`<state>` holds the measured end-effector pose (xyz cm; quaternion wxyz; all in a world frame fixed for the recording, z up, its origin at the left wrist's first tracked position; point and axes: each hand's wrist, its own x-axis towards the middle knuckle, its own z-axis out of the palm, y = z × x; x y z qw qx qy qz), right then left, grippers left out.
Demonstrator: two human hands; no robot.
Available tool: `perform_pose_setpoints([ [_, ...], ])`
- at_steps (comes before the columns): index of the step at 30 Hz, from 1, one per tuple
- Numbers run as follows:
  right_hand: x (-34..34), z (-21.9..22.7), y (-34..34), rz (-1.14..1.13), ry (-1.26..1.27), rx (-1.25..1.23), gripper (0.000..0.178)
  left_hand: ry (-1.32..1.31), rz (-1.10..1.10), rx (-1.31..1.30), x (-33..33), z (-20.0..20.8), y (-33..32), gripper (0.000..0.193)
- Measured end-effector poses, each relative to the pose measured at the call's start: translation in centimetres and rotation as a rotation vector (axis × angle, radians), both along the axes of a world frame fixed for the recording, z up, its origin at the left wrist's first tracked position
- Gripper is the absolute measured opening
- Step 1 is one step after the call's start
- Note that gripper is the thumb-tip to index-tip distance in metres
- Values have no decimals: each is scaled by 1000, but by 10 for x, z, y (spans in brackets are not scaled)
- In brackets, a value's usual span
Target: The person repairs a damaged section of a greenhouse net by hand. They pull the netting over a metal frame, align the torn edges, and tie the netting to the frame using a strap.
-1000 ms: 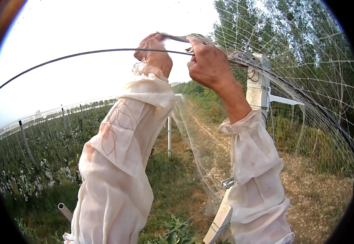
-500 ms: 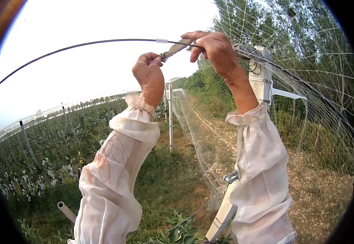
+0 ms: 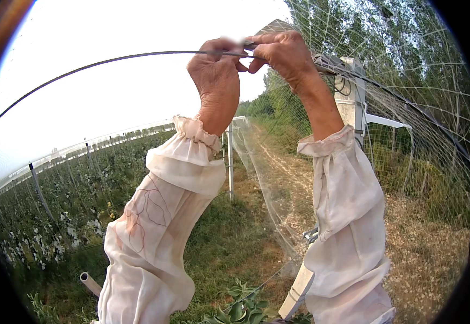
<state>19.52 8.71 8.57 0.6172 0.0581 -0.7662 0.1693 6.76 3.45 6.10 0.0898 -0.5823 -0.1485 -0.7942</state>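
Observation:
Both my hands are raised at a dark cable (image 3: 132,55) that arcs across the upper view. My left hand (image 3: 216,75) is closed at the cable, its fingertips bent against a grey, cloth-like strip (image 3: 250,45). Just to the right, my right hand (image 3: 289,56) pinches the same strip between thumb and fingers, over the cable. A flat grey-brown piece (image 3: 278,25) sticks up behind the right knuckles; it may be the strip's loose end. Much of the strip is hidden by my fingers. Loose off-white sleeves cover both forearms.
Pale netting (image 3: 408,108) hangs on the right, by a white post (image 3: 349,108) with a side bracket. A thinner white pole (image 3: 230,167) stands mid-view. Below are a pipe end (image 3: 90,283), a pale beam (image 3: 297,291) and leaves (image 3: 240,310). Orchard rows (image 3: 67,200) stretch left.
My left hand has moved up and right to the cable, close to the right hand. The strip that stretched between the hands is now mostly covered by fingers.

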Motion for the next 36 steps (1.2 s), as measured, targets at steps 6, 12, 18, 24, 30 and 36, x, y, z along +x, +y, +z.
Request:
perform_pose_setpoints([
  [6,-7,3,17,109,142,-106,16,44,160,7,2,6,5,6],
  [12,-22,13,29,-122,259,-140,11,244,1153,-28,-28,2,-6,16],
  [18,-15,36,31,-383,130,-73,17,237,929,-22,-45,6,-7,14],
  [24,-11,51,16,-91,-176,-118,38,-33,341,-259,-43,3,-11,23],
  [30,-28,64,-12,-195,-408,-140,40,-143,111,-319,-35,6,-25,26],
  [36,-27,66,-15,-274,-596,-146,35,-218,34,-338,-32,2,-20,21],
])
